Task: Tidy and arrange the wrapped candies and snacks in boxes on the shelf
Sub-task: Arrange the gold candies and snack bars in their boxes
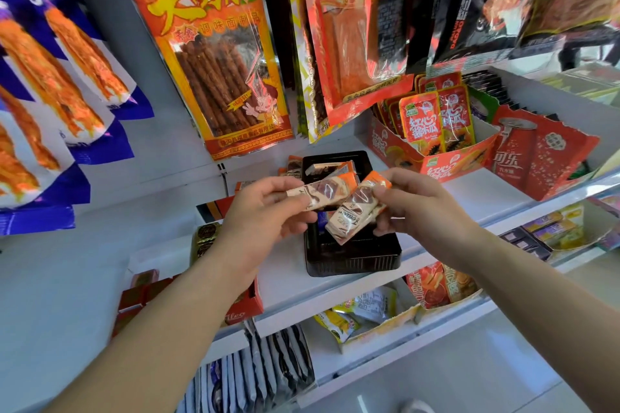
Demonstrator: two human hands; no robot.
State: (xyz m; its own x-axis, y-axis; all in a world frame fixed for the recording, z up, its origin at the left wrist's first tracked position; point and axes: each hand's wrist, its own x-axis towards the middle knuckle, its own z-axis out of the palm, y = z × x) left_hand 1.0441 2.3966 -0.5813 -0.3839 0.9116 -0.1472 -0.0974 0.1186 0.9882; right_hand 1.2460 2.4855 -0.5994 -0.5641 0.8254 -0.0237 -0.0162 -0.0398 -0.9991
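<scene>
1. Closest in, the left hand point(265, 208) has the first bar point(322, 194) pinched at its cream end, thumb on top and fingers curled beneath. It's a firm grasp, not a loose one.
2. Just beside it, the right hand point(426, 208) grips the second bar point(355, 211) near its orange end, fingers wrapped round the wrapper. The two bars nearly touch in mid-air.
3. Direction check: the first bar's long axis runs roughly level, left to right, orange end to the right. The second slants, orange end up and to the right, cream end dipping down-left towards the tray.
4. Both hover over the black tray point(352, 261), which sits on the white shelf point(469, 198) with its length running away from the viewer.
5. To do this well, I'd say turn both bars the same way, orange ends matching, then lay them flat side by side in the tray's bare near half instead of dropping them crossed.
6. Further back, the bars at the back point(332, 168) already lie across the tray's far end, a handy guide for alignment.
7. Beyond, a red box point(436, 161) of fruit packets stands well apart, and hanging bags point(218, 60) fill the wall above.
</scene>
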